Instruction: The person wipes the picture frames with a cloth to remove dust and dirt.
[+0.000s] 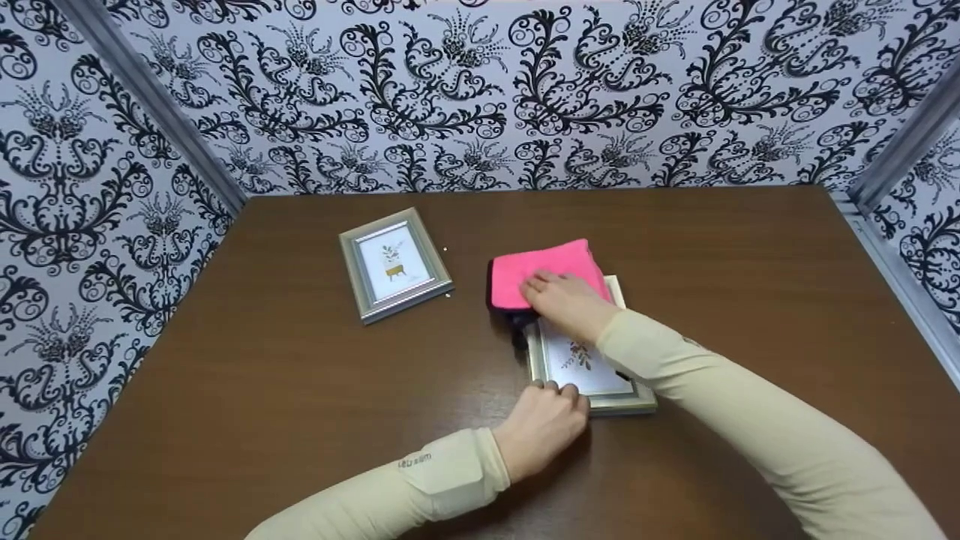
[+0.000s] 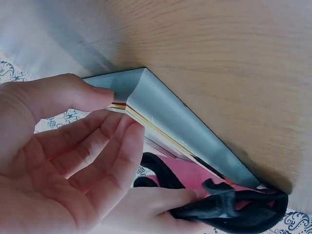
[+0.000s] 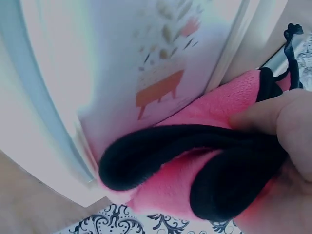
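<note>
A pink cloth (image 1: 544,262) with black edging lies folded over the far end of a picture frame (image 1: 622,405). My right hand (image 1: 570,304) holds the cloth against the frame, the thumb (image 3: 265,114) on one side of its folds in the right wrist view. Under the glass is a print of a plant in an orange pot on legs (image 3: 161,90). At the frame's near left corner, my left hand (image 1: 544,424) pinches the edge between thumb (image 2: 73,95) and fingertips. The right hand and sleeve cover part of the picture.
Another silver-gold picture frame (image 1: 360,277) lies face up on the brown table (image 1: 300,412), farther left. Tiny white specks are beside it. Patterned black-and-white walls (image 1: 450,97) stand behind and at both sides, with grey metal posts (image 1: 900,142) at the corners.
</note>
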`<control>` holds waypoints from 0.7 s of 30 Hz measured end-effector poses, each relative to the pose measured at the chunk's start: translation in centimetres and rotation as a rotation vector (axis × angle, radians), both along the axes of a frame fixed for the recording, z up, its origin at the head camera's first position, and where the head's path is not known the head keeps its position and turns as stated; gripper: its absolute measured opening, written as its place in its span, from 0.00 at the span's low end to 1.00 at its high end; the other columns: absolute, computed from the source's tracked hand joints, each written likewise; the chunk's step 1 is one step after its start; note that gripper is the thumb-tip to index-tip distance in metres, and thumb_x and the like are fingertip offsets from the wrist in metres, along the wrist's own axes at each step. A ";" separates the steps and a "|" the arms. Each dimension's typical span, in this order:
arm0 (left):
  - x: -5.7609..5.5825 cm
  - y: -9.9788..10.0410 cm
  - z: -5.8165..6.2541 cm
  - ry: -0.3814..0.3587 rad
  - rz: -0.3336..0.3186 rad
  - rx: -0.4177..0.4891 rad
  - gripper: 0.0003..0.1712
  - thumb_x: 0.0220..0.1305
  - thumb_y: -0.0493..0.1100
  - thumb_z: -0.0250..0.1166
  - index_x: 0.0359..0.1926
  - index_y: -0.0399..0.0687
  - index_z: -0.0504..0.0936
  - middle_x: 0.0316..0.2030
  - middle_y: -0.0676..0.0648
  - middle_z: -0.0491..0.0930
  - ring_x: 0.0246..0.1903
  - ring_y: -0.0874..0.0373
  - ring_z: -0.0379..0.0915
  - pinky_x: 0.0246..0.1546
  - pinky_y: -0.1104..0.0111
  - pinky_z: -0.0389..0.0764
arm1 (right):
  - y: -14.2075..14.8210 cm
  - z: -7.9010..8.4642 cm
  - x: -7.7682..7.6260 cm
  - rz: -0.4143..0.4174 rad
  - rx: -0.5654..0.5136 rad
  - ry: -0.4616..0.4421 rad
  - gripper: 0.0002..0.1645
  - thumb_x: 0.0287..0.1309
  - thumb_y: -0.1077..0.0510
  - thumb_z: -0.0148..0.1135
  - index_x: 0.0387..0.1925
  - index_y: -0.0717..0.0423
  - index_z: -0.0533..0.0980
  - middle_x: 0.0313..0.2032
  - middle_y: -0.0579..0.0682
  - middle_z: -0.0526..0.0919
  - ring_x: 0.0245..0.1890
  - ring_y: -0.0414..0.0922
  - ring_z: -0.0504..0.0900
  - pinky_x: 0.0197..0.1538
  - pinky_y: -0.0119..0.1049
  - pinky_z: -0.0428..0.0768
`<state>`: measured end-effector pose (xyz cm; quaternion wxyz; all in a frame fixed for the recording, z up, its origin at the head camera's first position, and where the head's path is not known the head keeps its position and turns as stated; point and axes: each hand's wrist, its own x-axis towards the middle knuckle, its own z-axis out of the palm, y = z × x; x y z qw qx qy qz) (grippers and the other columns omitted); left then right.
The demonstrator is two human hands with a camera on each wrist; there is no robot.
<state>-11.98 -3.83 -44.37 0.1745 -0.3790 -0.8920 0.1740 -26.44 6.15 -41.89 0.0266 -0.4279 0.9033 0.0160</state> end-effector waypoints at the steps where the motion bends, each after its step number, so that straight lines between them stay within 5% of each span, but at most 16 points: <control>1: 0.0 0.0 0.0 0.000 -0.001 -0.001 0.07 0.46 0.41 0.69 0.29 0.53 0.79 0.23 0.54 0.73 0.19 0.62 0.68 0.15 0.73 0.68 | -0.1 0.0 -0.2 -0.004 0.010 0.003 0.27 0.64 0.74 0.48 0.65 0.66 0.66 0.64 0.63 0.68 0.66 0.59 0.63 0.62 0.55 0.65; 15: 0.8 -1.0 -0.1 -0.009 -0.029 -0.024 0.09 0.48 0.41 0.69 0.30 0.53 0.77 0.24 0.54 0.70 0.21 0.61 0.67 0.15 0.73 0.66 | 3.6 0.4 2.0 0.005 0.040 0.055 0.33 0.55 0.67 0.65 0.62 0.71 0.67 0.59 0.67 0.72 0.60 0.61 0.70 0.58 0.54 0.71; 21: 1.2 -0.8 -0.3 0.055 -0.045 -0.049 0.07 0.51 0.45 0.67 0.32 0.55 0.79 0.24 0.54 0.72 0.22 0.62 0.69 0.13 0.73 0.64 | 3.7 0.2 2.8 0.137 -0.054 0.034 0.32 0.50 0.75 0.61 0.60 0.65 0.72 0.59 0.62 0.74 0.61 0.58 0.71 0.62 0.52 0.67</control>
